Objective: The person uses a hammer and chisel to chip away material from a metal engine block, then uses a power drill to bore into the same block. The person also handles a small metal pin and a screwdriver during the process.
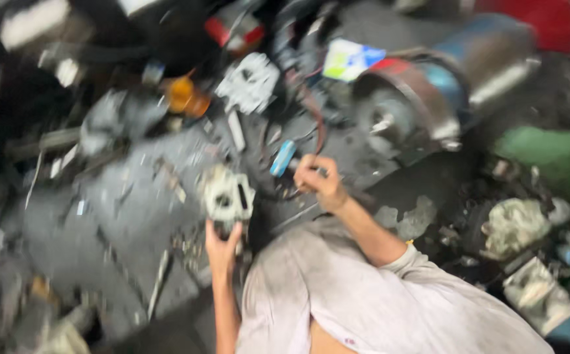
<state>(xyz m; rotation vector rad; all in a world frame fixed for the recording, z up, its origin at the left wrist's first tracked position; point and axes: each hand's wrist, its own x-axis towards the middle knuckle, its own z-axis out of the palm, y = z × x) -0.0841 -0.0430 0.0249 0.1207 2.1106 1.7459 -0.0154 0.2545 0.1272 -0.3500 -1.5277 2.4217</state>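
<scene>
Whole view was motion-blurred, so fine detail couldn't be made out. Left hand [222,246] was curled round the bottom of a whitish metal part [227,196], prob a small motor housing w/ a round hole in its face; fingers wrapped it from below, part stood just above the wrist, low centre of view. Right hand [317,183] was closed in a fist on a tool w/ a blue handle [283,158]; handle stuck out up & to the left of the knuckles. Tool's working end was hidden by the hand, couldn't tell if it touched the part. The two hands were near each other but apart, tool just right of the whitish part.

Person wore a light grey shirt [337,288], sleeve ending above the right elbow. All sat over a dark, grimy work surface [101,223] strewn w/ scraps & small bits. Behind the right hand lay a big blue cylindrical motor [442,85] w/ a rusty band at its end, on its side. A second whitish casting [249,82] lay further back, w/ an orange object [186,98] just left of it. A red & white item [235,29] was at top centre. Green thing [553,157] at right edge, crumpled pale rags [514,226] below it
</scene>
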